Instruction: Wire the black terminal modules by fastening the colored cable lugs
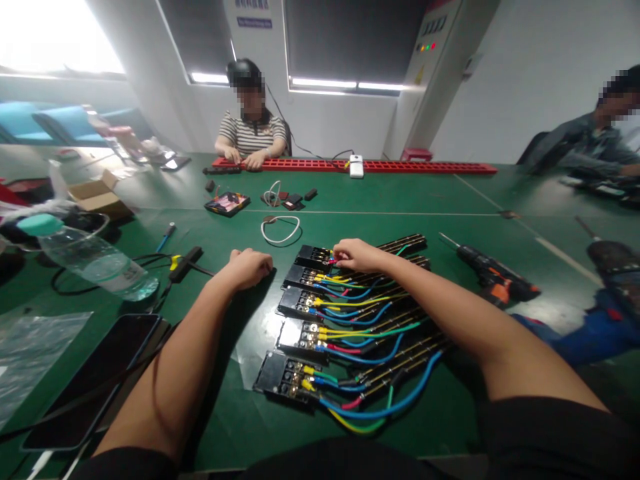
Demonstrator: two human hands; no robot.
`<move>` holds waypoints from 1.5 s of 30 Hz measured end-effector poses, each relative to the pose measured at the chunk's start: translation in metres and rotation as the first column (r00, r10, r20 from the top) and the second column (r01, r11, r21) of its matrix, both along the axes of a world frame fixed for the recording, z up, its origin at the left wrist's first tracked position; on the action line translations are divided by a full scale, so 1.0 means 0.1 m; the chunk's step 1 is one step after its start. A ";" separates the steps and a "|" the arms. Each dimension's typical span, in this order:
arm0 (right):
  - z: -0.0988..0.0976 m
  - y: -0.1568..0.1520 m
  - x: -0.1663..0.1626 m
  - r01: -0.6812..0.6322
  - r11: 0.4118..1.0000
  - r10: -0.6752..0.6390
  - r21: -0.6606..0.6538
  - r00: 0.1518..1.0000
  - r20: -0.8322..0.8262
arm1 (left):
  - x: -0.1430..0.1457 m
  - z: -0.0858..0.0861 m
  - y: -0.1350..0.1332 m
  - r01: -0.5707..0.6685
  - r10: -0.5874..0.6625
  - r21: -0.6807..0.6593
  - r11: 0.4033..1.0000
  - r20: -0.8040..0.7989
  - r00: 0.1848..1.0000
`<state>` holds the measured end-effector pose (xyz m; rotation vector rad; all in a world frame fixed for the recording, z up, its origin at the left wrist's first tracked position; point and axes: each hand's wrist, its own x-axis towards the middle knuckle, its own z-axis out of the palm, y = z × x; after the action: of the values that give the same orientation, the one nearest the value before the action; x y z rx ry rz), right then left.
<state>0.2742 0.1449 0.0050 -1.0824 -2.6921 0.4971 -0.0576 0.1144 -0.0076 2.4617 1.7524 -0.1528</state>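
Observation:
Several black terminal modules (300,301) with brass contacts lie in a row, with blue, red and yellow-green wires (370,303) running right to long black strips with brass rails (407,241). At the farthest module (314,255), my right hand (356,256) is closed in a pinch at the wire ends, with a bit of red wire showing by the fingertips. My left hand (251,269) rests on the table left of that module, fingers curled inward. Whatever it may hold is hidden under the fingers.
A cordless screwdriver (493,272) and a blue power drill (595,327) lie at right. On the left are a water bottle (95,260), a phone (95,383) and cables. A white cable loop (281,230) lies ahead. Across the table a person (253,133) touches a red slotted rail (425,167).

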 end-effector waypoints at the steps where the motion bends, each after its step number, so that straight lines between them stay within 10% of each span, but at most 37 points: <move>1: 0.00 0.00 0.00 0.003 1.000 -0.003 -0.006 1.000 -0.008 | 0.00 0.00 0.00 0.008 -0.008 -0.002 1.000 0.004 1.000; 11: -0.07 0.02 -0.02 0.041 0.996 -0.045 -0.080 0.997 -0.058 | 0.01 -0.07 0.11 0.071 -0.118 0.206 0.976 0.227 0.967; 21: -0.02 -0.01 -0.04 0.035 0.986 -0.051 -0.165 0.994 -0.096 | 0.58 0.16 0.11 0.007 -0.201 0.287 0.958 0.651 0.732; 45: -0.02 0.02 -0.08 0.057 0.972 -0.088 -0.228 0.988 -0.126 | 1.01 -0.07 0.19 0.200 -0.301 0.228 0.953 0.790 0.534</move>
<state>0.2659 0.1467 0.0029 -1.1531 -2.5142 0.8449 0.0435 0.1332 -0.0145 2.2127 0.9858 0.9553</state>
